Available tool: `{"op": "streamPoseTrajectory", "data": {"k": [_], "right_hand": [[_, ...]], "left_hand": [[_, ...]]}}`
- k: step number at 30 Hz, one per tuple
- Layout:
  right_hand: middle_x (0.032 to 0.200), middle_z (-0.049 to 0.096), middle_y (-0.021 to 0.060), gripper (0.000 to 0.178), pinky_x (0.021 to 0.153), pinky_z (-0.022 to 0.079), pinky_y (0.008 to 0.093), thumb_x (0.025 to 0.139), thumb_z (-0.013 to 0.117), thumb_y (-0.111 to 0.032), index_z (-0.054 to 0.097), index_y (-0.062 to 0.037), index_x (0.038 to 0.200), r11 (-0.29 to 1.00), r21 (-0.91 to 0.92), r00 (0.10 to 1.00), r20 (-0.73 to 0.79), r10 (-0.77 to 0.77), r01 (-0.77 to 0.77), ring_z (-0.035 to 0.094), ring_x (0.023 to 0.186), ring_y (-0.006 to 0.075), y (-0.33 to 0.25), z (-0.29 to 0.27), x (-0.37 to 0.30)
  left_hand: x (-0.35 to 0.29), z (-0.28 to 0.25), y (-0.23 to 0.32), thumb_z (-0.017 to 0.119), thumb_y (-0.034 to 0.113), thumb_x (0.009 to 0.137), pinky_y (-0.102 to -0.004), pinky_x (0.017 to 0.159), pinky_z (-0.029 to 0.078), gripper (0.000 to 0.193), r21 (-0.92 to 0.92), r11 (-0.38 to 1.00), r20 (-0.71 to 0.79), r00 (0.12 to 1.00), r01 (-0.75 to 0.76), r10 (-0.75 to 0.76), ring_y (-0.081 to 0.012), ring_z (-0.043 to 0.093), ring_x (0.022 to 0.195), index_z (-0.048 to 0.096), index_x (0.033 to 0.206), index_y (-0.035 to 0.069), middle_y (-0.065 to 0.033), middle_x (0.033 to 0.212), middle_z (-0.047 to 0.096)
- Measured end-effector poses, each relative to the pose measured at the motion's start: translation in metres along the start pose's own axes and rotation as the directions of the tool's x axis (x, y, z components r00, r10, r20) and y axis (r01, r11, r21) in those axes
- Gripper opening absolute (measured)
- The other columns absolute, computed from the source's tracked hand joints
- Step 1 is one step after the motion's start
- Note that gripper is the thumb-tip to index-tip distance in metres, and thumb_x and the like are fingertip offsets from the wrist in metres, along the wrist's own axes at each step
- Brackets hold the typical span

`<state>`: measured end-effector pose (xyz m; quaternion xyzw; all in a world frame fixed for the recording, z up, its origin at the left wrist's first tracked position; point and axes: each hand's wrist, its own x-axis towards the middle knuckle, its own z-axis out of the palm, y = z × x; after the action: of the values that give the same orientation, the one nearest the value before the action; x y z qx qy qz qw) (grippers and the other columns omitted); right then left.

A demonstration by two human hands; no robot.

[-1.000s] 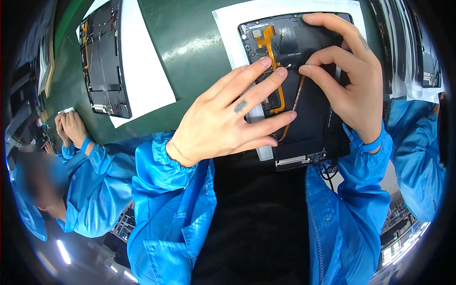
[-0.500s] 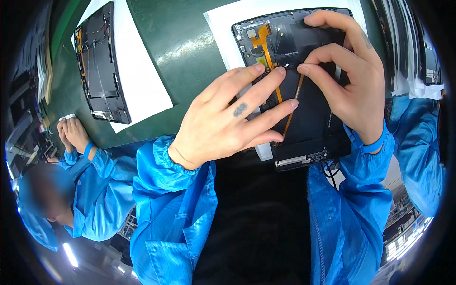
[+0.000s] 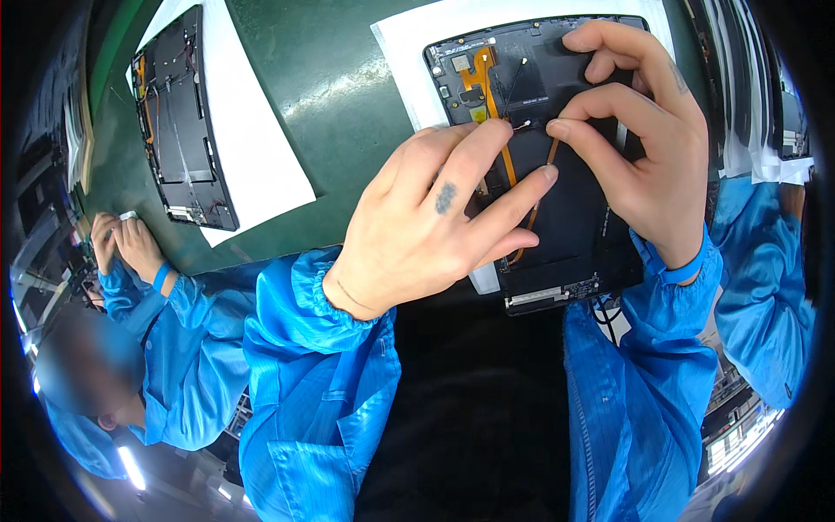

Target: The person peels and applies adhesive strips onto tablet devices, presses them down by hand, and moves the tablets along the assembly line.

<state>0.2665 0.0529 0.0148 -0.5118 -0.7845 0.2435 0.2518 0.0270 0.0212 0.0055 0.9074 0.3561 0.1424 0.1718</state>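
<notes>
A black tablet housing [image 3: 578, 235], its inside facing up, lies under both my hands. At its upper left runs a wide orange ribbon cable [image 3: 489, 87], with thin black antenna wires [image 3: 514, 80] beside it. My right hand [image 3: 657, 152] pinches the upper end of a narrow orange-brown flex cable [image 3: 553, 151] between thumb and index finger; its other fingers are curled loosely above the housing. Over the housing's left side is my left hand [image 3: 422, 213], fingers extended and apart, fingertips near the two cables. It covers the ribbon's middle and part of the flex cable.
White paper [image 3: 396, 61] lies beneath the housing on the green table [image 3: 335, 113]. A second black housing [image 3: 183, 122] rests at the left on another white sheet [image 3: 261, 130]. A co-worker's hands [image 3: 130, 244] are at the table's left edge; a blue sleeve [image 3: 765, 270] is at far right.
My left hand has shifted slightly right and its fingers are more bent. The right hand's pinch stays nearly in place. The co-worker's hands have shifted slightly left.
</notes>
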Motion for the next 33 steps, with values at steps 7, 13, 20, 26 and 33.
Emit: {"op": "streamPoseTrajectory", "data": {"k": [7,13,20,26,33], "right_hand": [[0.128,0.064,0.0092,0.012,0.076,0.048,0.0281,0.074,0.085,-0.004,0.075,-0.0026,0.08,1.0,0.025,1.0,-0.012,-0.004,0.004,0.059,0.095,0.0179,0.0,0.0,0.002],[0.129,0.063,0.0089,0.011,0.074,0.047,0.0278,0.074,0.085,-0.004,0.077,-0.0035,0.082,1.0,0.004,1.0,-0.021,-0.021,0.021,0.059,0.095,0.0167,0.001,0.002,0.002],[0.129,0.063,0.0092,0.011,0.075,0.047,0.0281,0.075,0.084,-0.001,0.078,-0.0024,0.083,0.999,0.019,0.998,-0.054,-0.042,0.043,0.059,0.097,0.0172,0.004,0.007,0.003],[0.133,0.062,0.0146,0.013,0.086,0.05,0.0322,0.079,0.079,0.004,0.076,0.0023,0.092,0.997,0.072,0.989,-0.148,-0.027,0.038,0.061,0.1,0.0188,0.008,-0.009,-0.015],[0.129,0.064,0.0121,0.038,0.092,0.048,0.0385,0.062,0.095,-0.021,0.076,-0.0031,0.089,0.967,-0.193,0.986,-0.055,0.155,-0.163,0.059,0.122,0.032,-0.02,-0.017,-0.066]], "left_hand": [[0.003,0.005,0.011,0.085,0.041,0.072,-0.0398,0.086,0.055,0.06,0.026,0.996,-0.046,0.996,0.083,-0.082,-0.0319,0.055,0.104,0.074,0.129,0.029,-0.0126,0.132,0.054],[0.003,0.007,0.014,0.087,0.033,0.071,-0.0398,0.086,0.054,0.061,0.03,0.991,-0.061,0.99,0.127,-0.125,-0.0318,0.055,0.104,0.073,0.13,0.028,-0.0127,0.131,0.054],[0.005,0.011,0.02,0.088,0.025,0.071,-0.04,0.087,0.053,0.062,0.053,0.985,-0.096,0.983,0.162,-0.156,-0.0326,0.055,0.105,0.072,0.131,0.025,-0.0145,0.13,0.054],[0.002,0.014,0.026,0.087,0.024,0.072,-0.0397,0.088,0.052,0.063,0.137,0.969,-0.105,0.975,0.208,-0.194,-0.0335,0.055,0.104,0.07,0.133,0.02,-0.0165,0.129,0.053],[0.004,0.01,0.021,0.087,0.027,0.075,-0.0404,0.088,0.051,0.063,0.125,0.974,-0.079,0.98,0.189,-0.18,-0.0337,0.055,0.1,0.069,0.135,0.017,-0.017,0.123,0.053]]}}
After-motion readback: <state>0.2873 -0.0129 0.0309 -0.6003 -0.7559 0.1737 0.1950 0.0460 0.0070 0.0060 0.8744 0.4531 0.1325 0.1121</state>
